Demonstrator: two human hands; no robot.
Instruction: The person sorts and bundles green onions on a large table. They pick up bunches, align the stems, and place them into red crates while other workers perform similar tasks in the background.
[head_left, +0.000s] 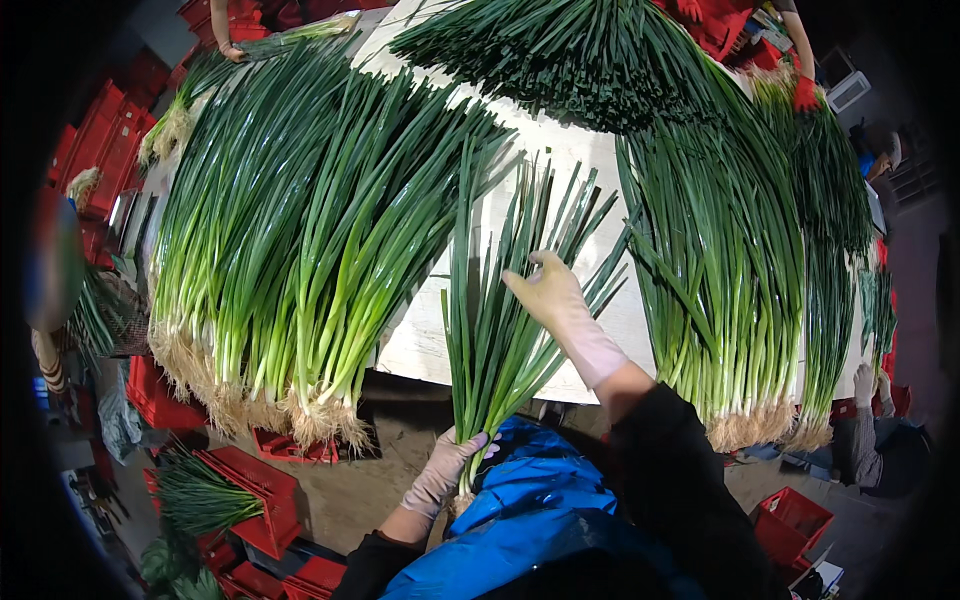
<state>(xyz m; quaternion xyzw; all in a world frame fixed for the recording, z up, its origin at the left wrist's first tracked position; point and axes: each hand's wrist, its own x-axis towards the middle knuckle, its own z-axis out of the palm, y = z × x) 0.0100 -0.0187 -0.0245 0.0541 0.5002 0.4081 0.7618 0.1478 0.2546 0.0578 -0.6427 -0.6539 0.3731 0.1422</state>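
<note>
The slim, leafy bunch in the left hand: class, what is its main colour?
The slim, leafy bunch is mostly dark green; best seen in the head view.

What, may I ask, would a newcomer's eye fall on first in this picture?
Probably the two big piles of green onions on the table: the left pile and the right pile. Between them, the person's left hand grips a smaller bunch near its root end, with the right hand by its upper part. The bright blue garment stands out at bottom centre.
</note>
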